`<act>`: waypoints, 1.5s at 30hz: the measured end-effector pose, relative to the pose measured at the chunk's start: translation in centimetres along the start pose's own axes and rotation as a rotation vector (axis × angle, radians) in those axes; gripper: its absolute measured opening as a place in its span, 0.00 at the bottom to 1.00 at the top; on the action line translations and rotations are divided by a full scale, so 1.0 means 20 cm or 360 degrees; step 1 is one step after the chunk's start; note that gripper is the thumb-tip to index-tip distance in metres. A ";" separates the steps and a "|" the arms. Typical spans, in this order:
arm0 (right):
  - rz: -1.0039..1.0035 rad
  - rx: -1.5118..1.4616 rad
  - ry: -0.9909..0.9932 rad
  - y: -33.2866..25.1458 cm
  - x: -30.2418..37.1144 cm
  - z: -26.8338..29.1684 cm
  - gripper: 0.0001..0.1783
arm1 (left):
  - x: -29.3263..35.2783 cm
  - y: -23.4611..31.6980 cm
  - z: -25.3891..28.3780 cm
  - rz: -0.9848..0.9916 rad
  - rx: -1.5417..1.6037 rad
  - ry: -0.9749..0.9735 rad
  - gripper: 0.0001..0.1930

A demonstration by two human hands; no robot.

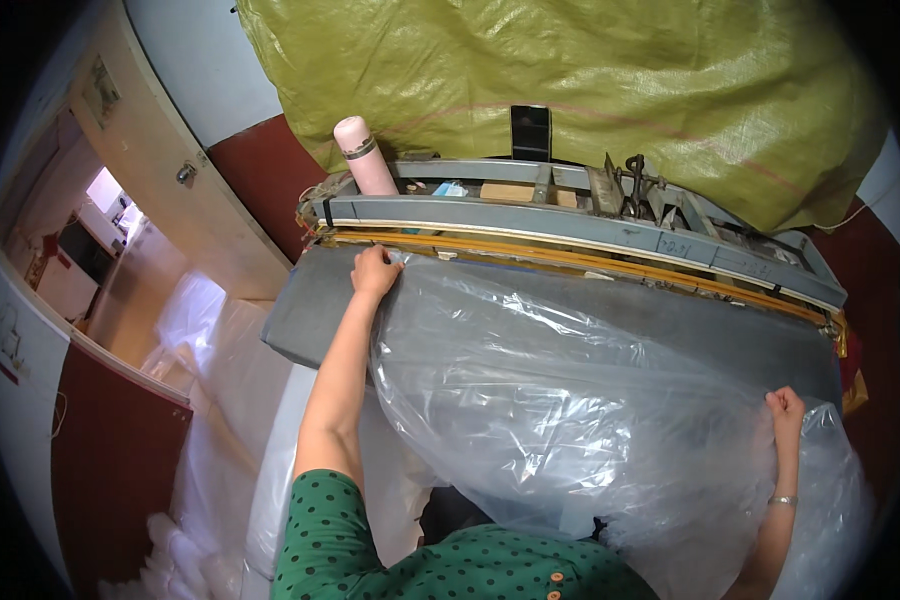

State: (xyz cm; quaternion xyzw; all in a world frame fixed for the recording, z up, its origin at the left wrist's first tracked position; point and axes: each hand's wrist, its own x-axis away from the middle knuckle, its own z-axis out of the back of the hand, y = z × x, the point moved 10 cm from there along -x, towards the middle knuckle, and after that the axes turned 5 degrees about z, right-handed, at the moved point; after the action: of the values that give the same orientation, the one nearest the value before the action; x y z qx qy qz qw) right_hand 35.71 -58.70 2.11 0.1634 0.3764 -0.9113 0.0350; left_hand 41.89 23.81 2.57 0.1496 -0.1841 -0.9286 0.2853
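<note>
A large clear plastic sheet (560, 410) spreads across a grey-topped bench (315, 295) and hangs toward my body. My left hand (374, 271) pinches the sheet's far left corner, close to the yellow strips (530, 262) along the back of the bench. At the right, lower down, my right hand (787, 404) is closed on the sheet's other side, holding it up off the bench. Between the hands the film is slack and wrinkled, with bright reflections. Part of the right forearm shows through or behind the film.
Behind the bench runs a long grey metal frame (530, 222) with a clamp-like metal fitting (638, 190). A pink bottle (362, 155) and a dark phone (530, 132) stand there. An olive tarpaulin (590, 70) hangs behind. At left, a door (160, 150) stands open beside piled plastic film (220, 400).
</note>
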 end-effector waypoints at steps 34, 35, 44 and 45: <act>0.0012 -0.0753 0.0942 0.12 -0.67 -0.18 0.03 | -0.12 -0.25 -0.04 0.0313 0.1712 0.0650 0.02; -0.0001 -0.0762 0.0922 0.09 -0.69 -0.20 0.03 | -0.16 -0.38 -0.05 0.0286 0.1883 0.0603 0.02; 0.0308 -0.0265 0.0764 -0.18 -0.59 -0.16 0.07 | 0.34 -0.09 0.11 -0.0241 0.0176 0.0729 0.12; 0.0482 -0.0051 0.0781 -0.29 -0.53 -0.13 0.08 | 0.32 -0.07 0.09 -0.0230 0.0216 0.0643 0.12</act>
State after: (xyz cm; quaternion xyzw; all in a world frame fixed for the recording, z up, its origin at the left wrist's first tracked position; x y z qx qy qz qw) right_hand 45.29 -53.36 7.59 0.4329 0.3592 -0.8228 0.0810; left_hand 35.39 21.64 2.52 0.3643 -0.1741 -0.8832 0.2384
